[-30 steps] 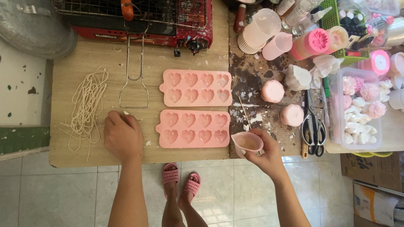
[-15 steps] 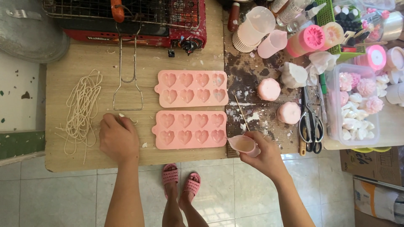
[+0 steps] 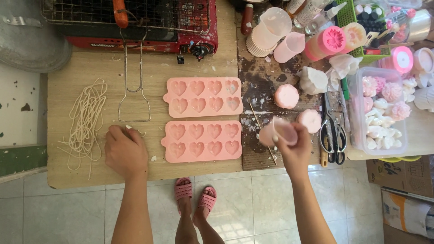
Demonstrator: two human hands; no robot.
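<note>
1. Wooden bench (image 3: pixel 199 68): a pale board top carrying everything here, its right part stained dark and flecked with white bits.
2. Red stove (image 3: pixel 135 27) with a wire grill across the far edge of the bench; metal tongs (image 3: pixel 134 86) hang from it down onto the board.
3. Clear plastic box (image 3: pixel 384 113) at the right, filled with pink and white flower shapes; black-handled scissors (image 3: pixel 333 129) lie just beside it.
4. Two pink heart moulds: the far mould (image 3: pixel 203 96) and the near mould (image 3: pixel 202 140), side by side, each with two rows of heart cavities.
5. Bundle of pale string (image 3: pixel 86 119) at the left, loosely tangled, near the left hand.
6. Left hand (image 3: pixel 125 151): resting palm down on the bench, fingers curled loosely and holding nothing that I can see (a small white scrap lies at the fingertips).
7. Right hand (image 3: pixel 294 151): fingers closed around a small pink cup (image 3: pixel 278 131), tilted on its side above the stained area, right of the near mould and just beside a pink round candle (image 3: pixel 311 120).
8. Thin wooden stick (image 3: pixel 262 132) lying beneath the cup.
</note>
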